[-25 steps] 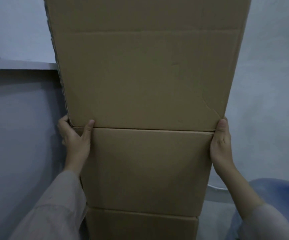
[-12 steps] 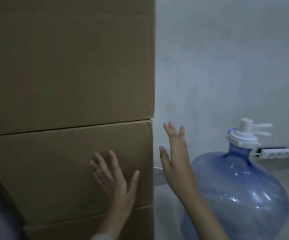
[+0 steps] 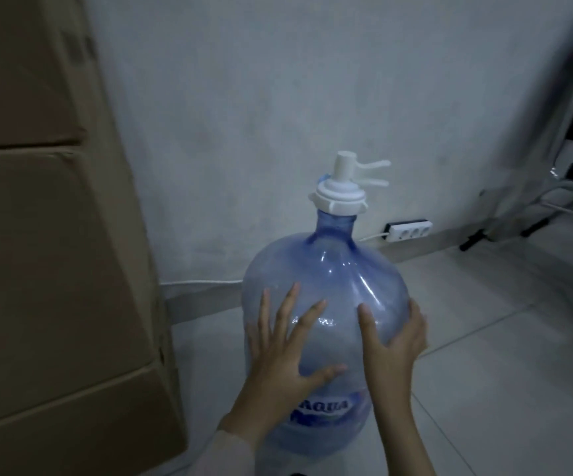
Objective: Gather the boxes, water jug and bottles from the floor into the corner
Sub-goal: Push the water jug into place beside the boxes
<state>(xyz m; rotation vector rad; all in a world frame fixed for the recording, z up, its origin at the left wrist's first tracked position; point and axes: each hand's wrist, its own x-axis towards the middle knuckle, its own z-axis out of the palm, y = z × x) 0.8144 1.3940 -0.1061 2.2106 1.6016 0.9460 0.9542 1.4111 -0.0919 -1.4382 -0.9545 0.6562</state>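
A large blue translucent water jug (image 3: pixel 333 269) with a white pump cap (image 3: pixel 341 187) stands upright on the tiled floor near the wall. My left hand (image 3: pixel 285 352) lies flat on its front with fingers spread. My right hand (image 3: pixel 391 345) wraps around its right side. A stack of three brown cardboard boxes (image 3: pixel 44 235) fills the left side, a short gap away from the jug. No bottles are in view.
A white power strip (image 3: pixel 408 230) lies at the foot of the wall behind the jug, and its cable (image 3: pixel 202 281) runs left along the skirting. The metal legs of a piece of furniture (image 3: pixel 553 201) stand at the far right. Pale tiles lie to the right.
Both hands left the stacked boxes and moved right onto the water jug. My view swung right and down, so the boxes now sit at the left edge.
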